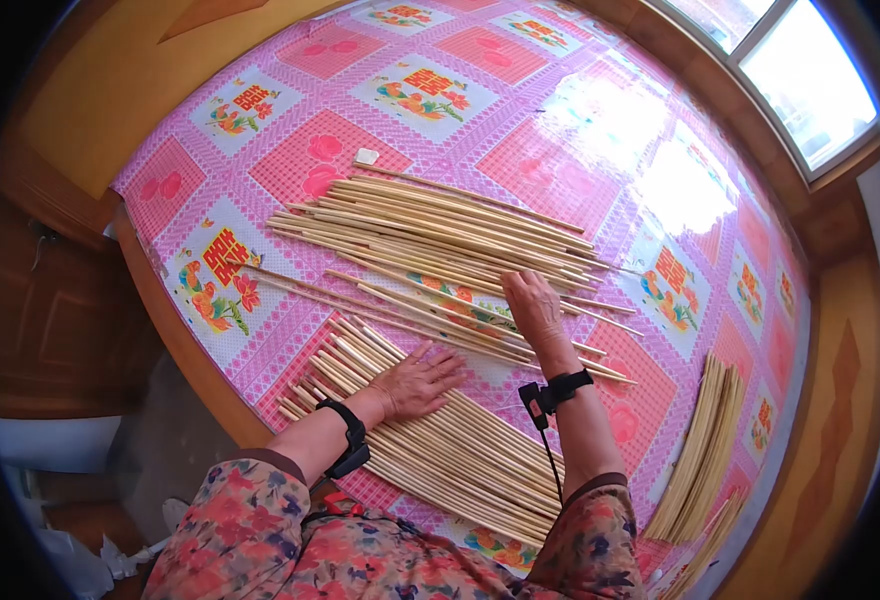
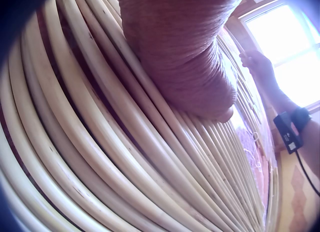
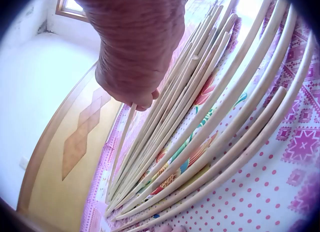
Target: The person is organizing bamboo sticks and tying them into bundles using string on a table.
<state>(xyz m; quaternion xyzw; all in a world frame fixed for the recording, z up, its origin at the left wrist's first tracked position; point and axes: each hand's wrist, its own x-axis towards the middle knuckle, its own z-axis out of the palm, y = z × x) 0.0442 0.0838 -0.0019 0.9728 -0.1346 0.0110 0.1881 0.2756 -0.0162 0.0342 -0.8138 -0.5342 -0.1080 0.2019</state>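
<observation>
A row of pale wooden sticks [image 1: 470, 455] lies side by side close to the person's body. On its far part rests the left hand [image 1: 415, 387], palm down with the fingers spread; its palm covers some sticks in the left wrist view. Farther off is a looser pile of sticks [image 1: 410, 222], and the right hand [image 1: 535, 308] is at its right part, fingers bent. In the right wrist view a thin stick [image 3: 123, 137] runs out from under the pinched fingertips. Several loose sticks [image 1: 440, 322] lie at angles between pile and row.
Two more stick bundles lie at the right, the larger one [image 1: 698, 450] nearer the middle. A small white piece [image 1: 366, 156] sits beyond the pile. Pink patterned cloth [image 1: 530, 165] covers the table, whose wooden edge [image 1: 175, 325] shows at the left. A window [image 1: 800, 70] is at the upper right.
</observation>
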